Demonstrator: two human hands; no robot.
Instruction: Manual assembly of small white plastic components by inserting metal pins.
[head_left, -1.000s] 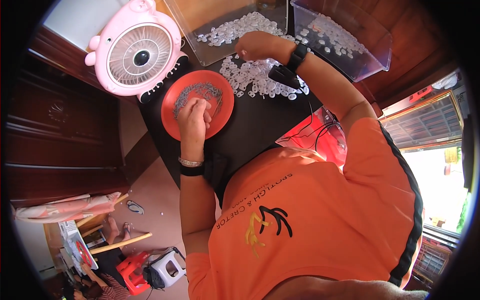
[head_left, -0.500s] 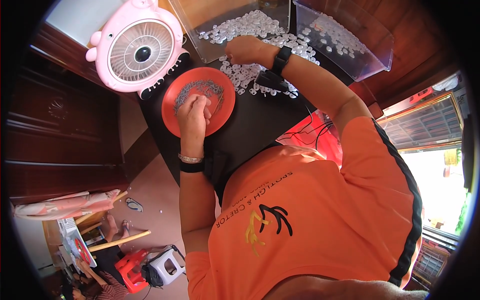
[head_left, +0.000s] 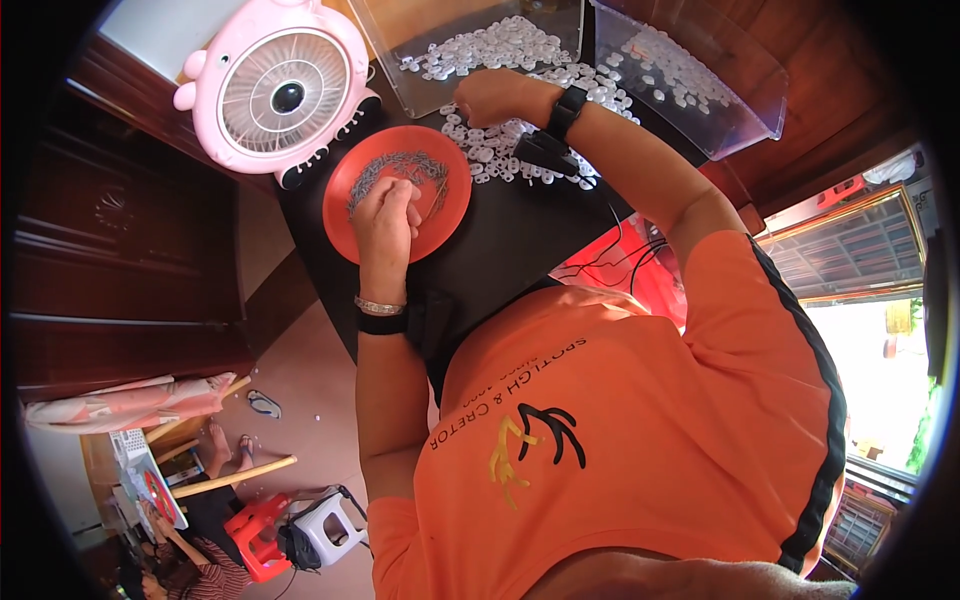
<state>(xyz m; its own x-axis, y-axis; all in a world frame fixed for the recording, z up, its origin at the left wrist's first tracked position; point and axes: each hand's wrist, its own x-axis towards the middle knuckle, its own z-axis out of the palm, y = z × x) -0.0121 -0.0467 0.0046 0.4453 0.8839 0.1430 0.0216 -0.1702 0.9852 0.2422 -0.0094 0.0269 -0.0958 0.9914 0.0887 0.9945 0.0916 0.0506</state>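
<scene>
My left hand [head_left: 388, 215] is over an orange-red plate [head_left: 447, 222], its fingers curled in; what they hold, if anything, is hidden. A ring of small grey nail-like pieces [head_left: 415, 163] lies in the plate around the fingertips. Out beyond the plate, to its right, my right hand [head_left: 498, 97] is closed at the edge of a heap of small white plastic pieces with holes [head_left: 492, 152]. Its fingertips point left and downward, and I cannot see what is between them.
A pink animal-shaped fan [head_left: 222, 120] stands left of the plate on the black table [head_left: 490, 245]. Behind are two clear plastic bins [head_left: 745, 110] holding more white pieces. Cables [head_left: 640, 262] hang at the right table edge. Another person [head_left: 215, 570] sits at lower left beside stools [head_left: 325, 535].
The view has shifted slightly. Both hands stay closed in nearly the same places, the left over the plate and the right by the white pieces.
</scene>
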